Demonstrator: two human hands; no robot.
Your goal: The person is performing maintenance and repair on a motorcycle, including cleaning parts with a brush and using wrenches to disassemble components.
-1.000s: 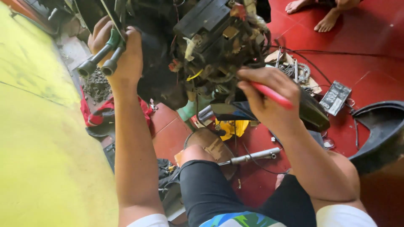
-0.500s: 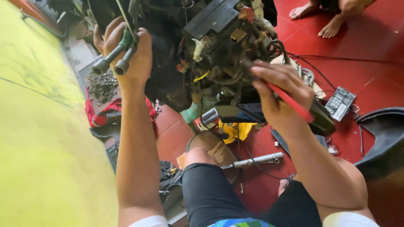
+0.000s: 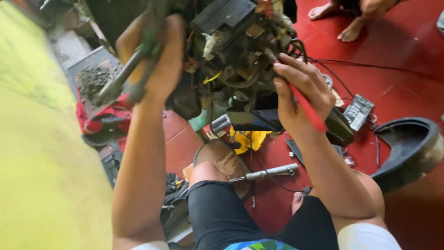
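Since the earlier frame the left hand point(image 3: 164, 60) has swung right and up with the green-handled pliers point(image 3: 127, 76), now motion-blurred; the right hand point(image 3: 300, 90) has shifted left, closer into the wiring. Left fingers wrapped tight around the pliers' handles, the grey ends pointing down-left over the red cloth point(image 3: 99, 118). Right fingers curled shut around a red-handled screwdriver point(image 3: 307, 109), its shaft reaching up into the tangle of wires point(image 3: 240, 69); the tip is hidden, can't tell what it touches. The wires belong to a dark, grimy engine block point(image 3: 222, 51) held up off the floor, between the two hands, top centre of view. A yellow wire point(image 3: 212, 77) loops out of its left side. Below it on the red tiled floor point(image 3: 407, 69): a yellow rag point(image 3: 249, 139), a metal rod tool point(image 3: 270, 172) just beside the person's knee, a brown round part point(image 3: 222, 162) touching the knee. Right of the right hand, a small grey connector box point(image 3: 358, 111) lies near a black cable point(image 3: 370, 67). A black curved plastic cover point(image 3: 411, 148) sits at the right edge of the floor. Another person's bare feet point(image 3: 337, 21) at the top right corner, well apart. A pile of grey grit point(image 3: 92, 78) lies above the red cloth, at the left.
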